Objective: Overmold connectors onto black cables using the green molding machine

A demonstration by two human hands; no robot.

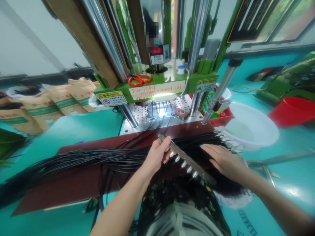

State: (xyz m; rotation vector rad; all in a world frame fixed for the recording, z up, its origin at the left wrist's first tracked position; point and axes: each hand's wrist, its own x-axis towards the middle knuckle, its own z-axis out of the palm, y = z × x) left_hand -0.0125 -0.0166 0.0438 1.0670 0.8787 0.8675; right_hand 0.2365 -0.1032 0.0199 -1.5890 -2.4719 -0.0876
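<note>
My left hand (157,153) grips the upper end of a long grey metal bar (190,156), its thumb on top. Several short silver connectors (184,164) stick out along the bar's lower edge. The bar slants down to the right over my lap. Beside it, my right hand (221,160) has its fingers stretched out over a bundle of black cables (194,141); whether it touches them I cannot tell. Silver ends (225,139) tip those cables at the right. More black cables (93,157) trail left across the dark red board (61,186).
Ahead stands a green press (172,87) with steel columns and a lit metal mould (161,109) on its perforated plate. Red-handled scissors (139,79) lie on the press. At right are a red control box (221,119), a white basin (251,126) and a red bucket (292,111). Paper sacks (41,105) stand left.
</note>
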